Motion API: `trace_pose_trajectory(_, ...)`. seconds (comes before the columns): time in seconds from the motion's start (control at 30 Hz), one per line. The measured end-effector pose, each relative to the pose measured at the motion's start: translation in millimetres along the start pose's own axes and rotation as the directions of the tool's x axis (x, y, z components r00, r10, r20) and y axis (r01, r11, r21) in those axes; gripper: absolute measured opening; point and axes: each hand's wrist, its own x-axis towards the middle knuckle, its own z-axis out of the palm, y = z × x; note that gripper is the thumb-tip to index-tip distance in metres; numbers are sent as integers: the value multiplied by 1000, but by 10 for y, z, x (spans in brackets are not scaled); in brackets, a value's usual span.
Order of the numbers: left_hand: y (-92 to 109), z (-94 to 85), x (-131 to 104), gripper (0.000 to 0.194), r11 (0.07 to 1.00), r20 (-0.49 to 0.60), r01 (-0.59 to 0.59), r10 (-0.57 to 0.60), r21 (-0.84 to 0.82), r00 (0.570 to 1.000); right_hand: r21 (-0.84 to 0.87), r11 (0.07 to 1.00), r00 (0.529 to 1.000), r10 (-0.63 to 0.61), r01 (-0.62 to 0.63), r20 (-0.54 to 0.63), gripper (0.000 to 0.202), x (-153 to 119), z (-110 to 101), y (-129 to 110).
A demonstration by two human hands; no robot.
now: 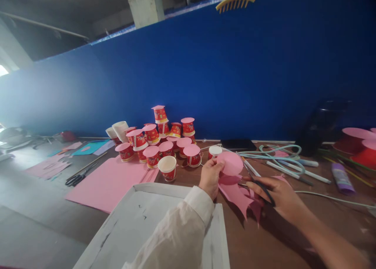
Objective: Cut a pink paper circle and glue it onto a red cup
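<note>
My left hand point(210, 177) pinches a round pink paper disc point(232, 163) by its left edge, thumb on top. In my right hand point(273, 192) is a pair of black-handled scissors point(268, 192), fingers wrapped about the handles, the blades pointing up and left beside the disc. Pink paper scraps point(236, 194) with ragged edges hang below the disc, between my two hands. Left of my left hand stands an upright red paper cup point(168, 170), open at the top. Behind it, several upturned red cups point(152, 159) carry pink paper discs on their bases.
A large pink paper sheet point(96, 186) lies at the left, with other black scissors point(79, 177) beside it. A white tray-like board point(141, 210) lies under my left forearm. At the right are a coiled pale cable point(282, 151), markers point(308, 171) and a purple glue stick point(342, 179). A blue partition point(235, 77) rises behind.
</note>
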Motion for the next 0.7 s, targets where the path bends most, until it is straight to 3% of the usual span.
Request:
trace_pose_trajectory(0.4, 20, 23, -15, 49, 1000, -15, 11, -12, -15, 1000, -7, 999, 999, 44, -44, 6, 53, 15, -5, 20)
trace_pose_trajectory(0.7, 35, 29, -37, 48, 1000, -15, 18, -19, -16, 1000, -94, 995, 999, -41, 39, -21, 51, 3, -5, 46)
